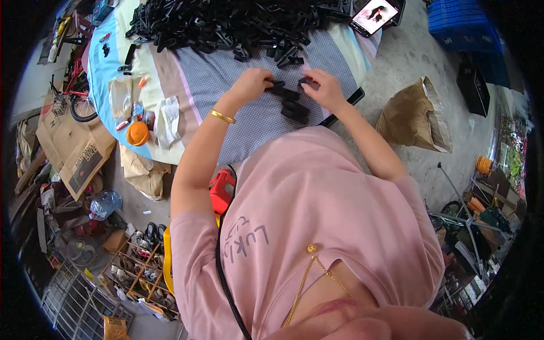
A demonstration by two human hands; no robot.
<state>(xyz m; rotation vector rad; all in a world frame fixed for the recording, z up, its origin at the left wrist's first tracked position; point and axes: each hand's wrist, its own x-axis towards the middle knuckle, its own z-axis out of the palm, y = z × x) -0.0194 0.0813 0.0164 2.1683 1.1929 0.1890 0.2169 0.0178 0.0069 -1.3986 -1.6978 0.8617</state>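
Note:
Over the checked cloth of the table [209, 85], my left hand [252, 86] is closed, thumb and fingers pinching a small black plastic piece [277, 84]. My right hand [323, 90] pinches another small black piece [306, 83] a short way to the right. Between and just below the hands lie a few more black plastic parts [294, 111], close to my body. Their exact kind is too small and dark to tell. A large heap of similar black parts [226, 25] covers the far side of the table, with several strays along its near edge.
A phone with a lit screen [374, 17] stands at the table's far right. An orange round thing [137, 134], white packets [167, 122] and small items lie on the left. A brown paper sack [416, 116] stands on the floor at right, near blue crates [464, 28].

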